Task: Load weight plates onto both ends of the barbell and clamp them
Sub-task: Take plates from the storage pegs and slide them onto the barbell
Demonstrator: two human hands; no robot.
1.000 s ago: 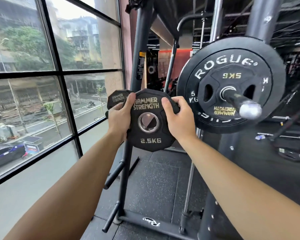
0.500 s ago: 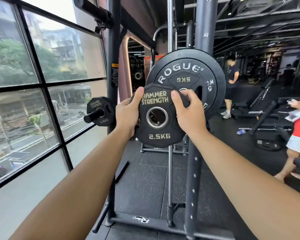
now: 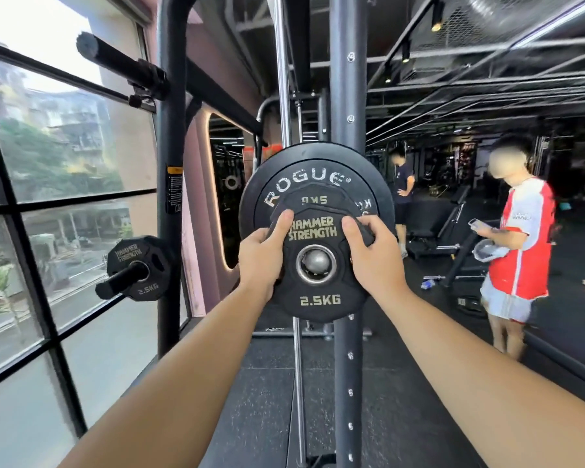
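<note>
Gym space, dim and black-ceilinged, stretches off to the right of the hands, while a tall window (image 3: pixel 65 163) fills the wall to the left of them and speckled rubber floor (image 3: pixel 260 400) lies below. One dark rack upright (image 3: pixel 347 96) rises just behind the right hand. Farther right of that hand stands a person in a red and white shirt (image 3: pixel 517 238). Directly behind both hands hangs the big Rogue plate (image 3: pixel 318 152), with a 5 kg plate (image 3: pixel 314 200) flat against its face. In front of these, between the hands, is the 2.5 kg plate (image 3: pixel 318 300), upright and facing the camera. Well left of the left hand a spare 2.5 kg plate (image 3: pixel 129 255) sits on a storage peg (image 3: pixel 122 280). The left hand (image 3: pixel 262 255) grips the held plate's left edge and the right hand (image 3: pixel 374 258) its right edge, thumbs on the front. The barbell sleeve end (image 3: pixel 316 261) shows in the centre hole.
</note>
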